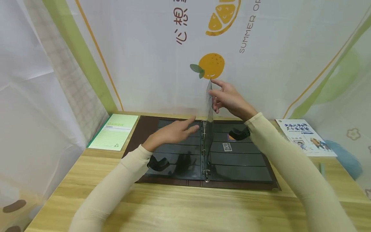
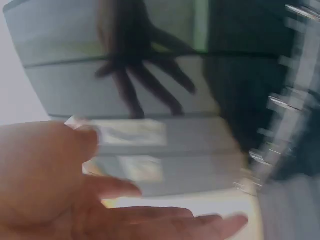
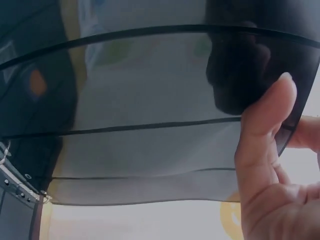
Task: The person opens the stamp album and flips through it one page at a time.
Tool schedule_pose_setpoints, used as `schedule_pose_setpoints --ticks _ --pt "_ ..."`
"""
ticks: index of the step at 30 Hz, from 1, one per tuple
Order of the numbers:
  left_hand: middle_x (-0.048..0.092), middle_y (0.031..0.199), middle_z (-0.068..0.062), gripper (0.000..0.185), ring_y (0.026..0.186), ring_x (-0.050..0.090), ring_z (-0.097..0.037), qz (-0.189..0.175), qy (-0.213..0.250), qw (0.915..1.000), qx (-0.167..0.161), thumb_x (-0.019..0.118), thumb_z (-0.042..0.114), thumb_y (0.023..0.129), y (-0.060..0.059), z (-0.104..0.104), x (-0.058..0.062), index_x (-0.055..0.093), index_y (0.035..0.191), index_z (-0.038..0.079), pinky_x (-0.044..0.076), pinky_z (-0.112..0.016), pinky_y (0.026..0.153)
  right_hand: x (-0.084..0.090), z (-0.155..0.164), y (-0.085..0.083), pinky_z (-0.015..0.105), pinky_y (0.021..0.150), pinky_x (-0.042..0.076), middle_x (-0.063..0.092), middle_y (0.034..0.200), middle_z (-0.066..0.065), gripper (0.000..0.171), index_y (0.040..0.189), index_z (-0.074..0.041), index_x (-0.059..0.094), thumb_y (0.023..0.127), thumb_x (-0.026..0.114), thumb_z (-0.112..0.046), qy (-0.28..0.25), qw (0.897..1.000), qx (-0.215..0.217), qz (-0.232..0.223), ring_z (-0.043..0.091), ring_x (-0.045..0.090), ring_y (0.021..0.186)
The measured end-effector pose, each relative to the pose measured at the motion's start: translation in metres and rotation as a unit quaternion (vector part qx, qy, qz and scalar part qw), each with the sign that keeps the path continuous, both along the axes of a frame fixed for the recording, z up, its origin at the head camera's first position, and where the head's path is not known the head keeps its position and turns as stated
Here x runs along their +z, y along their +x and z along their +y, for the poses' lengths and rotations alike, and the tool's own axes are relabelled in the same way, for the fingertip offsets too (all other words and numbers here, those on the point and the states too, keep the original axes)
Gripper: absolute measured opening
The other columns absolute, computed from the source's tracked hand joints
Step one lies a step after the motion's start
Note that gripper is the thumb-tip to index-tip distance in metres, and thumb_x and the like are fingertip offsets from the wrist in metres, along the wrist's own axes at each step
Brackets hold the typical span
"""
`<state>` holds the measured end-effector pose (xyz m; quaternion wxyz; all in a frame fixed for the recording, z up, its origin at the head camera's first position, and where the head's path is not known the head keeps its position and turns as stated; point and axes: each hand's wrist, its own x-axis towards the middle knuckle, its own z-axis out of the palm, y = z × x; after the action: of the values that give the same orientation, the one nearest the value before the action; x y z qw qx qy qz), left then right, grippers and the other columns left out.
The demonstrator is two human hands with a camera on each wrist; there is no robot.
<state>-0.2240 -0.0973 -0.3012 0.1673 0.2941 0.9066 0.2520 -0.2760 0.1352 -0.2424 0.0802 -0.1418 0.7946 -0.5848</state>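
A ring-binder stamp album with a dark brown cover [image 1: 131,140] lies spread on the table. One black strip-pocket page [image 1: 209,129] stands upright from the metal rings [image 1: 206,172]. My right hand [image 1: 230,99] pinches its outer edge; in the right wrist view the thumb [image 3: 267,120] presses on the page's face. My left hand [image 1: 175,131] hovers over the left page with fingers extended, holding nothing. On the right page sit a small grey stamp [image 1: 227,147] and a purple-and-orange one [image 1: 231,138], partly covered by the wrist mount. Two pale, blurred pieces show in the left wrist view.
A green-edged notebook [image 1: 117,132] lies left of the album and a white illustrated booklet [image 1: 307,137] lies to the right. A pale green stick-like thing [image 1: 322,169] is near the right table edge. Behind the wooden table [image 1: 185,209] hangs a printed curtain [image 1: 150,64].
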Motion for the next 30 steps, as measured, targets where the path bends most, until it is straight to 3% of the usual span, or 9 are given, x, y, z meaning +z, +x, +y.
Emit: schedule_pose_setpoints --ticks 5,7,11,14,16,19,23,25,30 --pt "0.042 0.160 -0.007 0.070 0.108 0.072 -0.025 -0.039 0.117 0.9917 0.037 0.025 0.060 0.106 0.009 0.005 0.044 0.009 0.164 0.025 0.053 -0.044 0.101 0.001 -0.013 0.000 0.030 0.050 0.054 0.059 0.058 0.002 0.072 0.163 -0.014 0.017 0.103 0.055 -0.022 0.006 1.000 -0.003 0.006 0.015 0.057 0.049" --pt "0.040 0.161 -0.007 0.069 0.109 0.072 -0.024 -0.059 0.136 0.9878 0.045 0.028 0.061 0.105 0.015 0.009 0.057 0.008 0.164 0.030 0.056 -0.043 0.097 0.002 -0.019 0.000 0.029 0.050 0.055 0.060 0.058 0.001 0.074 0.163 -0.013 0.016 0.102 0.056 -0.022 0.010 1.000 0.000 0.010 0.015 0.057 0.049" --pt "0.052 0.151 -0.009 0.065 0.109 0.072 -0.022 -0.081 0.165 0.9815 0.054 0.041 0.042 0.108 0.021 0.015 0.073 0.009 0.163 0.031 0.061 -0.039 0.083 0.003 -0.027 0.000 0.030 0.050 0.055 0.061 0.058 0.002 0.074 0.164 -0.012 0.013 0.103 0.054 -0.020 0.026 0.999 0.007 0.022 0.015 0.058 0.048" --pt "0.065 0.115 -0.009 0.067 0.088 0.068 -0.020 -0.090 0.183 0.9772 0.059 0.044 0.023 0.106 0.023 0.017 0.077 0.012 0.164 0.027 0.063 -0.038 0.070 0.004 -0.033 0.001 0.031 0.049 0.055 0.061 0.058 0.003 0.075 0.164 -0.012 0.012 0.102 0.054 -0.019 0.037 0.999 0.008 0.032 0.016 0.059 0.048" --pt "0.060 0.091 -0.007 0.068 0.072 0.058 -0.019 -0.093 0.190 0.9755 0.059 0.045 0.017 0.105 0.023 0.017 0.078 0.013 0.164 0.022 0.063 -0.038 0.068 0.004 -0.036 0.002 0.032 0.049 0.054 0.061 0.057 0.003 0.075 0.164 -0.012 0.012 0.102 0.054 -0.018 0.044 0.998 0.004 0.038 0.017 0.058 0.047" --pt "0.057 0.081 -0.004 0.069 0.068 0.058 -0.021 -0.093 0.194 0.9745 0.066 0.051 0.017 0.104 0.024 0.016 0.077 0.016 0.163 0.017 0.063 -0.038 0.068 0.004 -0.041 0.003 0.032 0.049 0.054 0.059 0.055 0.002 0.075 0.164 -0.012 0.015 0.100 0.053 -0.017 0.065 0.997 -0.006 0.049 0.017 0.057 0.045" --pt "0.064 0.085 -0.004 0.071 0.067 0.066 -0.021 -0.060 0.165 0.9812 0.080 0.054 0.012 0.102 0.025 0.014 0.078 0.018 0.163 0.012 0.062 -0.034 0.065 0.002 -0.048 0.003 0.032 0.048 0.052 0.057 0.053 0.000 0.073 0.163 -0.011 0.018 0.100 0.053 -0.021 0.094 0.993 -0.011 0.068 0.015 0.054 0.042" --pt "0.055 0.075 -0.005 0.072 0.057 0.060 -0.020 -0.045 0.148 0.9841 0.087 0.052 0.006 0.100 0.025 0.012 0.078 0.018 0.163 0.011 0.059 -0.031 0.061 0.001 -0.049 0.003 0.034 0.048 0.053 0.058 0.055 0.001 0.072 0.163 -0.011 0.019 0.102 0.055 -0.026 0.098 0.993 -0.006 0.073 0.016 0.054 0.042" --pt "0.068 0.124 -0.017 0.071 0.051 0.054 -0.014 -0.036 0.133 0.9839 0.113 0.052 0.004 0.099 0.023 0.005 0.079 0.020 0.162 0.007 0.056 -0.029 0.060 -0.004 -0.032 0.006 0.041 0.058 0.060 0.066 0.066 0.006 0.070 0.163 -0.016 0.020 0.105 0.053 -0.037 0.107 0.992 0.002 0.067 0.026 0.067 0.054"
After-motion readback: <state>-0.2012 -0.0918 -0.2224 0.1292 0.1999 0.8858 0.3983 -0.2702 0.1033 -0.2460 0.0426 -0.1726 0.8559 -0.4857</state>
